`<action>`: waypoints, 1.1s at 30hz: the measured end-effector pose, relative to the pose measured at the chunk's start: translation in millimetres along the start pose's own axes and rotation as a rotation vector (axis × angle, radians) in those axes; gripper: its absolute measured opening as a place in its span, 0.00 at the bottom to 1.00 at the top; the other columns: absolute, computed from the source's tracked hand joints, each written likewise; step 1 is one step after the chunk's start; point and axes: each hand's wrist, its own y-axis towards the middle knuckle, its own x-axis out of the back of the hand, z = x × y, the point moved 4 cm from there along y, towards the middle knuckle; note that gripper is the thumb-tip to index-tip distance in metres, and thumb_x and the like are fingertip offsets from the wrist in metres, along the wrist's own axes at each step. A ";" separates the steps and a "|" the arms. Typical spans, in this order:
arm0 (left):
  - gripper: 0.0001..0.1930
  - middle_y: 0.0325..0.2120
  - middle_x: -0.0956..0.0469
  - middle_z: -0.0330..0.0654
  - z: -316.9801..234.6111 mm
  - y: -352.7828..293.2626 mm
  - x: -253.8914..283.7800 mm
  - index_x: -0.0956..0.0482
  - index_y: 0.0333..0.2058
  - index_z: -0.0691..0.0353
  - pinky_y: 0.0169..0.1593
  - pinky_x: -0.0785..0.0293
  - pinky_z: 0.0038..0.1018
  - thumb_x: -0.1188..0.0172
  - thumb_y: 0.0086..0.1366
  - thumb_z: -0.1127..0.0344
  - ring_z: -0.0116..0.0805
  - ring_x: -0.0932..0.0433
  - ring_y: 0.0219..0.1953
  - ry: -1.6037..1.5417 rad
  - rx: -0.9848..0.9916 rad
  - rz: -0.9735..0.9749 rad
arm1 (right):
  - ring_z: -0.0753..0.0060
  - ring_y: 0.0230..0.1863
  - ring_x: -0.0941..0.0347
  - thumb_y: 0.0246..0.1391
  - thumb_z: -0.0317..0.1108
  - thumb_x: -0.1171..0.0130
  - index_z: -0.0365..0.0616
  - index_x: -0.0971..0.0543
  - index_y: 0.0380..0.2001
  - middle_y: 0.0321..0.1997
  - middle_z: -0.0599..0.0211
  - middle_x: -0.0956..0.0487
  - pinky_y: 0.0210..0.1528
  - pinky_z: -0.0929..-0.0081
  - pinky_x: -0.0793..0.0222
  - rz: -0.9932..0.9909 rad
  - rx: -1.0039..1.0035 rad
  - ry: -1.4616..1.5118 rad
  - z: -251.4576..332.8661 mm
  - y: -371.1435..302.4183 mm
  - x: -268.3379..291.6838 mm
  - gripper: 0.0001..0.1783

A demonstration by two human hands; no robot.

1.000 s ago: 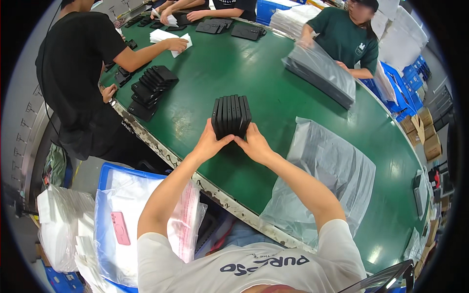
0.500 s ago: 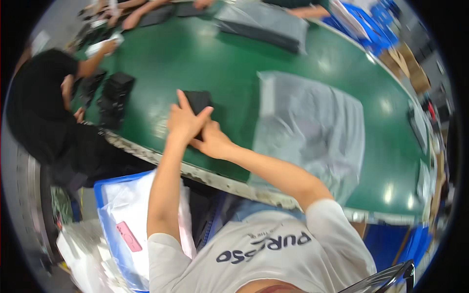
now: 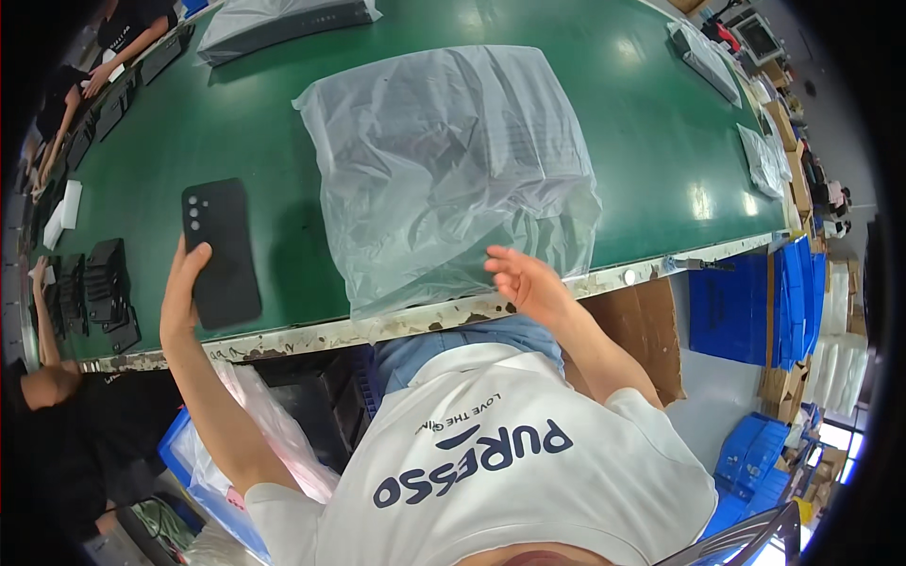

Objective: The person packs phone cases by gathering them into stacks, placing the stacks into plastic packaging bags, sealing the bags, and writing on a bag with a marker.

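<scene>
My left hand (image 3: 184, 283) grips a black phone case (image 3: 225, 255) by its left edge, thumb on its face. The case stands lengthwise over the green table, with a column of camera holes at its upper left. Whether more cases lie stacked behind it, I cannot tell. My right hand (image 3: 531, 286) is empty, fingers loosely apart and half curled, by the lower right part of a large translucent plastic bag (image 3: 377, 189). Through the bag show bulky, layered contents. Whether the fingertips touch the plastic is unclear.
Stacks of black cases (image 3: 109, 274) stand at the left beside a co-worker's arm (image 3: 45, 321). A wrapped pack (image 3: 283, 33) lies at the far edge, small plastic packs (image 3: 706, 61) at the right. Below the table's edge are a cardboard box (image 3: 642, 330) and blue crates (image 3: 736, 307).
The view has swung to the right. My right hand has let go of the black case and moved to the bag. My left hand now holds the case alone, further left.
</scene>
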 end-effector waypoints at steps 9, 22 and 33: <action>0.45 0.65 0.38 0.53 44.6 -72.9 -262.1 0.49 0.70 0.65 0.66 0.41 0.31 0.37 0.61 0.52 0.40 0.37 0.66 0.068 0.415 1.076 | 0.89 0.23 0.43 0.64 0.38 0.41 0.47 0.20 0.41 0.22 0.83 0.34 0.27 0.85 0.48 0.235 0.316 0.070 41.9 52.6 -17.3 0.08; 0.46 0.63 0.38 0.56 22.2 -42.1 -306.5 0.49 0.67 0.69 0.64 0.34 0.39 0.34 0.56 0.60 0.50 0.35 0.63 0.135 -0.445 0.019 | 0.55 0.62 0.36 0.57 0.30 0.42 0.53 0.29 0.63 0.54 0.62 0.24 0.68 0.56 0.49 -0.035 0.930 -1.181 102.1 -3.7 5.1 0.29; 0.51 0.62 0.37 0.62 -43.7 4.4 -317.2 0.46 0.67 0.69 0.69 0.45 0.40 0.33 0.43 0.65 0.59 0.41 0.66 1.285 -0.667 0.385 | 0.49 0.57 0.35 0.52 0.32 0.39 0.52 0.23 0.55 0.50 0.59 0.25 0.69 0.48 0.53 -0.439 1.243 -1.374 88.4 3.3 37.9 0.25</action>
